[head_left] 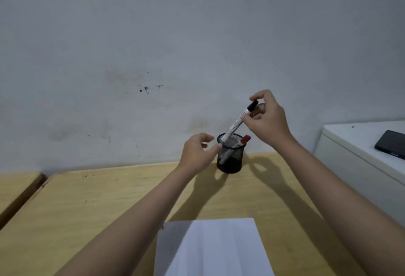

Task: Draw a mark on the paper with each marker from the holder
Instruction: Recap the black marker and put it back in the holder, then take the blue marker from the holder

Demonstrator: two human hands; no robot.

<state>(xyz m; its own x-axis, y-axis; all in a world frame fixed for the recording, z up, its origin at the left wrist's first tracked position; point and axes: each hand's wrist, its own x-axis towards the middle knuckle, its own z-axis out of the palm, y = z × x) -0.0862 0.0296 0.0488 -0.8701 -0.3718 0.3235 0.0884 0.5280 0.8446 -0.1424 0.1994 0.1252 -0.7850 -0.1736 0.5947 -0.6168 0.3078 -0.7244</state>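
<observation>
A black mesh holder stands at the far edge of the wooden table. My right hand pinches a white marker with a black cap near its top; the marker tilts, its lower end still inside the holder's rim. A red-capped marker leans in the holder. My left hand rests against the holder's left side, thumb on the rim, fingers loosely curled. A blank white paper lies near me at the table's front.
A grey wall rises right behind the holder. A white cabinet stands to the right with a dark phone on top. A second wooden table sits at the left across a narrow gap.
</observation>
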